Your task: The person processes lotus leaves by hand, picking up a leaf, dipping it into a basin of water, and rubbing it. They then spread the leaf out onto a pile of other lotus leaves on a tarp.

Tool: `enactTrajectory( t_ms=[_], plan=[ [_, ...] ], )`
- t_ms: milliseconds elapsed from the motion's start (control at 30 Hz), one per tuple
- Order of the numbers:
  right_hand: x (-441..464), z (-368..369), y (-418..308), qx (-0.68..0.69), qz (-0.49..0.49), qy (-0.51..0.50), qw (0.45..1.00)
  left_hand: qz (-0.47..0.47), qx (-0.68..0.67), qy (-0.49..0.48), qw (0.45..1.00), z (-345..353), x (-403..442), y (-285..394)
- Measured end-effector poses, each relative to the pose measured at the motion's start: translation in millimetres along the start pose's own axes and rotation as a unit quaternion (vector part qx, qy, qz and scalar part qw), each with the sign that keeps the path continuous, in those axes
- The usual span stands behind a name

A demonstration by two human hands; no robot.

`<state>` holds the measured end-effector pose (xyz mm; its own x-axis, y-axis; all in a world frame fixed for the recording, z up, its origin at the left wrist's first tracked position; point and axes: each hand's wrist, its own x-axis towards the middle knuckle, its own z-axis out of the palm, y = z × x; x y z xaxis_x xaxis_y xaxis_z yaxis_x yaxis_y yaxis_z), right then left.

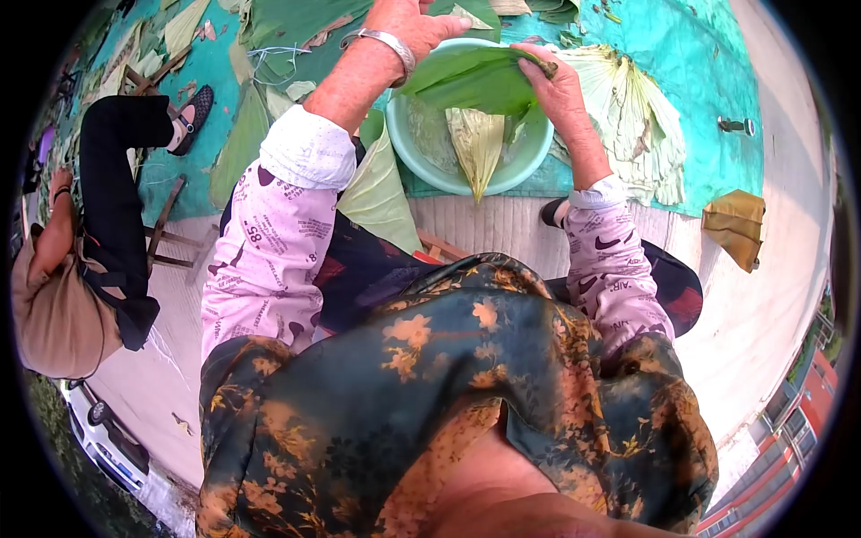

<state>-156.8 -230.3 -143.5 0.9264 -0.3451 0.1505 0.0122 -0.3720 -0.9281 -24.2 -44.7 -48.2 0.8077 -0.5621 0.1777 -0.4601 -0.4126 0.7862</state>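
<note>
Pinching one end of the green leaf (471, 81) over the basin (535, 148), near the tarp's front edge (632, 204): right hand (556, 90) — left hand (408, 25), can't tell.

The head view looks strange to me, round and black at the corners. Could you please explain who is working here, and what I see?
There is no machine here. One person wears a camera on the head, looking forward and down, so their own patterned clothing fills the lower middle.

The right hand holds a green leaf by its stem end, above a pale green basin. The left hand is partly cut off at the top edge, so its grip is unclear.

A pale, folded leaf lies in the basin, its tip over the rim. More pale leaves lie on a blue-green sheet.
</note>
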Motion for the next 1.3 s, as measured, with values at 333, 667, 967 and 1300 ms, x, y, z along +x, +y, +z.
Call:
enactTrajectory(
  t_ms=[333,667,967,1300],
  plan=[
    [-51,80,147,-0.23,0.02,-0.118,0.966,-0.031,-0.078,-0.03,0.996,-23,-11,29],
    [-71,117,185,-0.431,0.076,-0.266,0.859,-0.01,-0.138,-0.034,0.99,-47,-20,45],
    [-42,102,202,-0.319,0.096,-0.338,0.88,-0.017,-0.126,-0.043,0.991,-49,-20,58],
    [9,32,85,-0.141,0.104,-0.1,0.979,-0.026,-0.135,-0.029,0.99,-43,-19,53]
  ],
)
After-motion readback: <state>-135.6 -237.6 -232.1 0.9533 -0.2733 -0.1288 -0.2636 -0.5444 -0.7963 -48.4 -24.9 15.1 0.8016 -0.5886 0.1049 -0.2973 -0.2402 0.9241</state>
